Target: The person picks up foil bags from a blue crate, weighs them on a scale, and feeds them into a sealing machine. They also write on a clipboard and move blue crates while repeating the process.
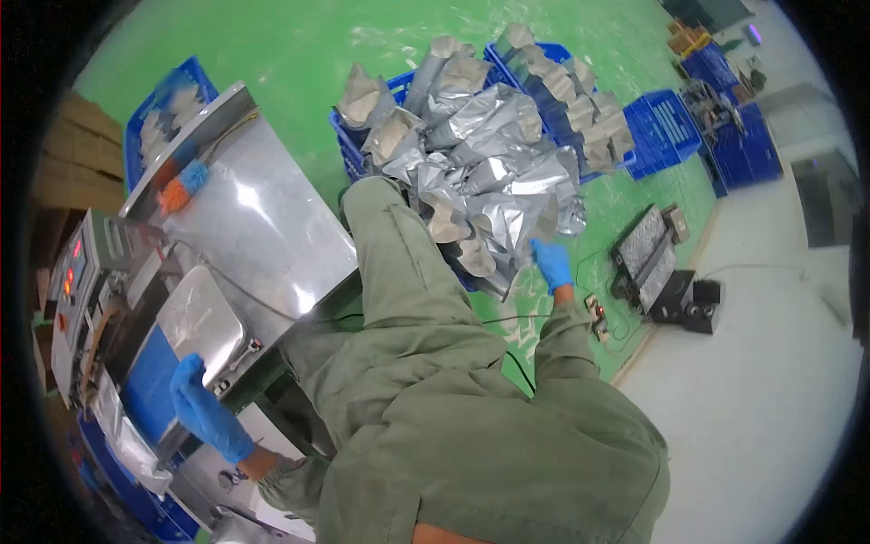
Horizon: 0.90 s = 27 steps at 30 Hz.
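My left hand, in a blue glove, is at the lower left beside a blue pad and a small silver scale. Its fingers are stretched out and nothing shows in them. My right hand, also blue-gloved, pinches the edge of a silver foil bag at the lower right of a heap. The heap of crumpled foil bags fills a blue crate in front of my knees.
A steel table on the left bears an orange and blue brush. Behind the scale stands a machine with red displays. More blue crates are at the upper right. A black device and cables lie on the green floor.
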Each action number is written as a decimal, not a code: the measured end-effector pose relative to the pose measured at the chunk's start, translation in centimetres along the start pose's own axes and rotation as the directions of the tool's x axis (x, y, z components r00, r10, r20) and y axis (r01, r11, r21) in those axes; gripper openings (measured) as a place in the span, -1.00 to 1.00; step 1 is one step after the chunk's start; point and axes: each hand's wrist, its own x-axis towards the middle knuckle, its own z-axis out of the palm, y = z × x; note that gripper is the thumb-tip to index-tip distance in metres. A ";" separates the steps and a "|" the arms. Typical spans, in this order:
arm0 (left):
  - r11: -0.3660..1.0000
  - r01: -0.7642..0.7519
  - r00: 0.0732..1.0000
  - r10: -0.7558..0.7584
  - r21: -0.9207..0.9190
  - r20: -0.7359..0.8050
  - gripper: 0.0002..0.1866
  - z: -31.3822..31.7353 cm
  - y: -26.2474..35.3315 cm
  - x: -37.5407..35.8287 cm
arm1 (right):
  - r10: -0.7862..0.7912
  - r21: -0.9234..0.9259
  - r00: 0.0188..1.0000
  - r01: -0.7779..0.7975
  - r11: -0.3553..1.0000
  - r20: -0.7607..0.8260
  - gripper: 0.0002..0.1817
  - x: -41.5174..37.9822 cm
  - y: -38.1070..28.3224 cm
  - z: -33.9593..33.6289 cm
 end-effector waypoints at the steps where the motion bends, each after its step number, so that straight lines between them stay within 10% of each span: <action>1: 1.000 0.009 1.000 -0.009 0.004 -0.030 -0.66 0.8 0.8 -0.2 | -0.028 -0.010 1.000 0.028 1.000 0.009 -0.44 -0.1 0.0 -0.3; 7: 1.000 -0.017 0.993 0.017 0.005 0.115 -0.77 1.1 3.6 -0.2 | -0.482 -0.065 0.854 0.479 0.876 -0.195 -0.59 3.1 -6.4 -1.1; 12: 0.999 0.047 0.991 -0.044 -0.016 0.125 -0.77 0.1 4.4 -0.7 | -0.378 0.610 0.925 0.320 0.725 -0.037 -0.72 -5.7 -25.6 -11.0; 19: 0.998 -0.046 0.955 0.054 -0.034 0.293 -0.68 2.1 6.2 0.8 | -0.605 0.864 0.794 0.341 0.370 -0.054 -0.82 -17.7 -39.1 -20.2; 22: 0.974 -0.165 0.957 0.196 -0.154 0.214 -0.52 2.4 9.7 3.0 | -0.844 0.940 0.536 0.306 0.151 -0.039 -0.85 -19.0 -43.2 -20.4; 27: 0.916 -0.400 0.916 0.398 -0.027 -0.045 -0.45 -1.0 10.5 6.6 | -0.903 0.927 0.394 0.247 0.283 0.170 -0.75 -24.0 -52.6 -16.7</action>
